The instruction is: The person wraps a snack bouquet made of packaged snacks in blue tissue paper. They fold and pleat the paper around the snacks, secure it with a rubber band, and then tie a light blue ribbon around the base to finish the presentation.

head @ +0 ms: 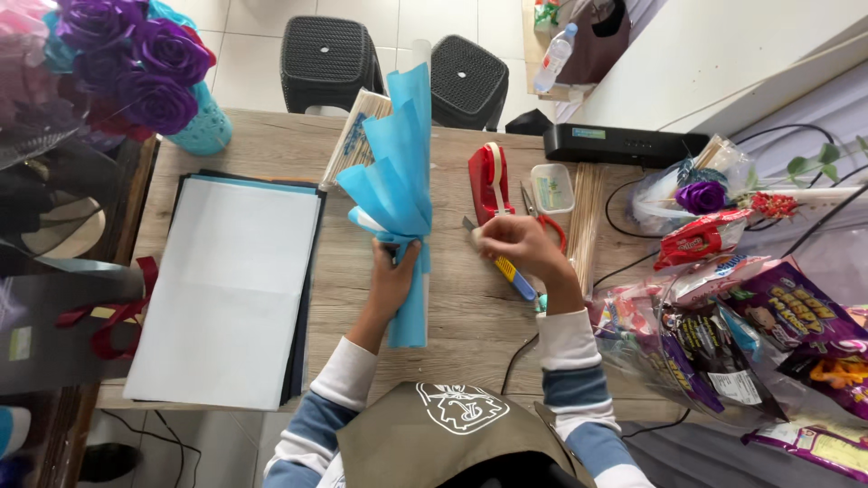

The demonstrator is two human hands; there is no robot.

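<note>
So the person's left hand has its fingers wrapped tight around the neck of a blue pleated paper wrap, holding it upright-ish over the middle of the wooden counter, fan end pointing away. The right hand sits just beside the red tape dispenser, fingers pinched narrow, probably on a bit of tape, though it's too small to tell for sure. Looks like the gather-and-bind step. Next move calls for keeping that squeeze steady while the tape goes round the pinched neck. A stack of paper sheets lies to the left.
</note>
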